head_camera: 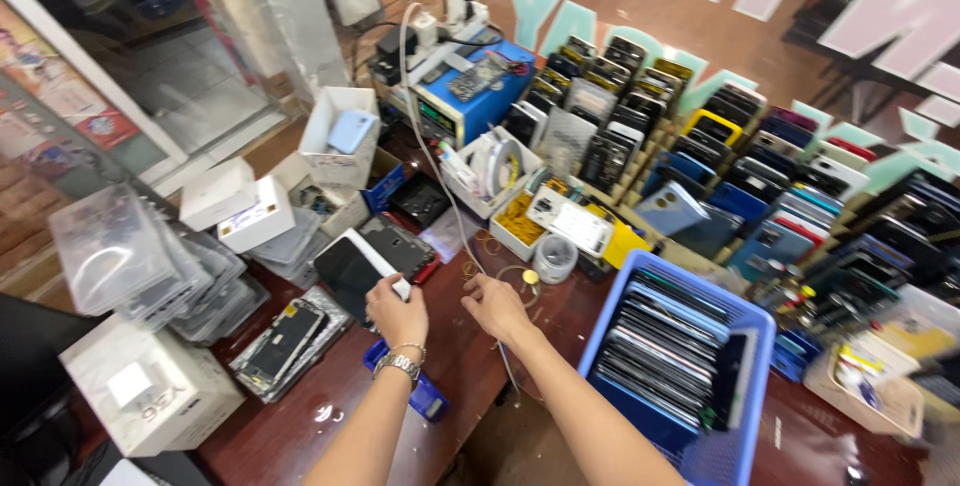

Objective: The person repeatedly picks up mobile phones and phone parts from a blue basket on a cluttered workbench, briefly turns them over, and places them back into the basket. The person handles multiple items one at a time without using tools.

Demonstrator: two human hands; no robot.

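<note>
1. At the far left of a dark red-brown worktable [470, 366], a stack of clear plastic trays [120, 251] leans above a white cardboard box [150, 391].
2. Just right of these, two smaller white boxes [240, 208] sit side by side, and below them a phone screen panel [280, 344] lies flat on a pile of similar panels.
3. The left hand [397, 311], with a metal wristwatch [398, 364] on its wrist, is closed around the near end of a white, flat phone part [378, 258]. The part rests on a black phone screen [350, 274] lying face up on the table, beside an opened phone body [405, 246].
4. A blue tray edge [425, 396] shows beneath the left wrist.
5. A thin white cable [440, 181] runs from a power strip [455, 16] at the back, down across the table, to the right hand.
6. The right hand [497, 308] is near the left hand but apart from it. Its fingers are pinched narrow on the white cable.
7. Behind the hands stand a blue bench power supply [470, 96], a white bin of tape rolls [495, 168] and a roll of tape [554, 258].
8. To the right, a blue plastic basket [745, 331] holds rows of phone screens standing on edge.
9. Across the back right, tiered wooden racks [640, 161] display many phone back covers in black, blue, yellow and red.
</note>
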